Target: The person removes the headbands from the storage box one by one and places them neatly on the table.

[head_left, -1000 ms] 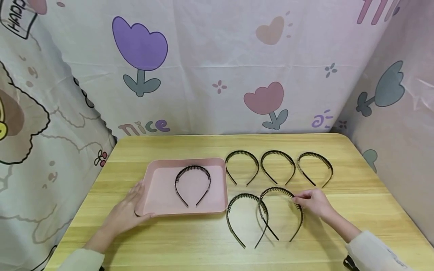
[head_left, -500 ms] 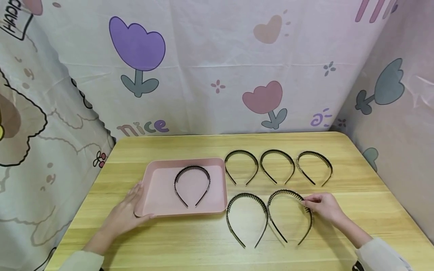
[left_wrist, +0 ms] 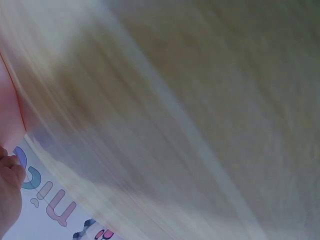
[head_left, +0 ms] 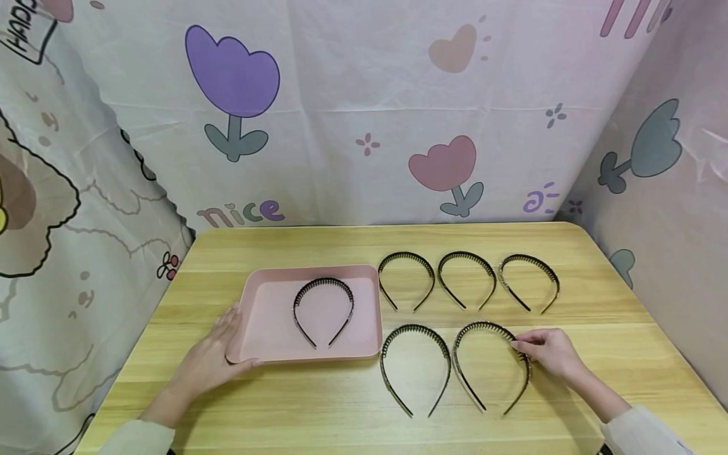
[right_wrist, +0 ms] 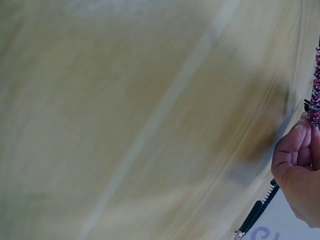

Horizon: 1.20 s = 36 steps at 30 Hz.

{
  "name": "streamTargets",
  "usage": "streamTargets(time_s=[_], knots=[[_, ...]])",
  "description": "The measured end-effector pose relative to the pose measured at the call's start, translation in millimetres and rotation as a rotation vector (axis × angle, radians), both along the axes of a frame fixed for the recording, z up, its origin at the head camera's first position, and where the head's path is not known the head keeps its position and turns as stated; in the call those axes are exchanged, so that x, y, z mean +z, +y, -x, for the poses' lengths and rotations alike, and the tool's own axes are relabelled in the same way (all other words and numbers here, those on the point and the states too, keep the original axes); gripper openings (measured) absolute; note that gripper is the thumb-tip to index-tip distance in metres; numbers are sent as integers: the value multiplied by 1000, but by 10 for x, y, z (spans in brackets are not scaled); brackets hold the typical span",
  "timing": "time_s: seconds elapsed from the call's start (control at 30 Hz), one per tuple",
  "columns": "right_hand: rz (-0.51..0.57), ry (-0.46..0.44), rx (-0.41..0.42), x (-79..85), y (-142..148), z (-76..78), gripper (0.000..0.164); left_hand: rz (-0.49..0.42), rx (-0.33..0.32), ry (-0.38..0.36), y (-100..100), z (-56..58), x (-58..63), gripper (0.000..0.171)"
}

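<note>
A black toothed headband point(head_left: 483, 325) at the front right is pinched between thumb and fingers of my right hand point(head_left: 548, 354), at its right arm. In the right wrist view that hand point(right_wrist: 300, 170) grips a headband point(right_wrist: 315, 90) with tiny reddish and pale beads. My left hand point(head_left: 213, 351) rests against the front left corner of a pink tray point(head_left: 261, 316), fingers along the left side and thumb along the front. Inside the tray lies one black headband point(head_left: 324, 282). Another headband point(head_left: 415, 328) lies just left of the held one.
Behind these, a row of 3 black headbands lies on the wooden table point(head_left: 284, 404): a left one point(head_left: 406, 256), a middle one point(head_left: 466, 256) and a right one point(head_left: 526, 258). A printed cloth point(head_left: 341, 170) hangs beyond the table's back edge.
My right hand has moved right and slightly toward me with the headband, which earlier overlapped its left neighbour and now lies apart from it. The left hand and tray stay put.
</note>
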State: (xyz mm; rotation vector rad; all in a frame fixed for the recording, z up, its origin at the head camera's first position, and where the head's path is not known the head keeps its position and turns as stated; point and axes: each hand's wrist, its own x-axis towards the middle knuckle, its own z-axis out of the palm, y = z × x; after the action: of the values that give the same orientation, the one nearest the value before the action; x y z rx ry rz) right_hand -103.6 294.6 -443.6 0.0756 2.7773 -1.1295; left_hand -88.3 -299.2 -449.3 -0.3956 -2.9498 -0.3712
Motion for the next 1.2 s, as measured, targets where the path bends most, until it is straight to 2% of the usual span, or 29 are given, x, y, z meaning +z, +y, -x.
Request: streamTargets(time_s=[0.57,0.87,1.2], knots=[[-44,4,-25,-42,10,1,25,-5,-3,-11,-3,-4,-49,102],[-141,96,-20,-42,-14,24,21,-9,-4,-2,-1,1,-30,102],[-144,119,-15,-53,-32,34,25,-6,-12,28,-5,3,-29,102]])
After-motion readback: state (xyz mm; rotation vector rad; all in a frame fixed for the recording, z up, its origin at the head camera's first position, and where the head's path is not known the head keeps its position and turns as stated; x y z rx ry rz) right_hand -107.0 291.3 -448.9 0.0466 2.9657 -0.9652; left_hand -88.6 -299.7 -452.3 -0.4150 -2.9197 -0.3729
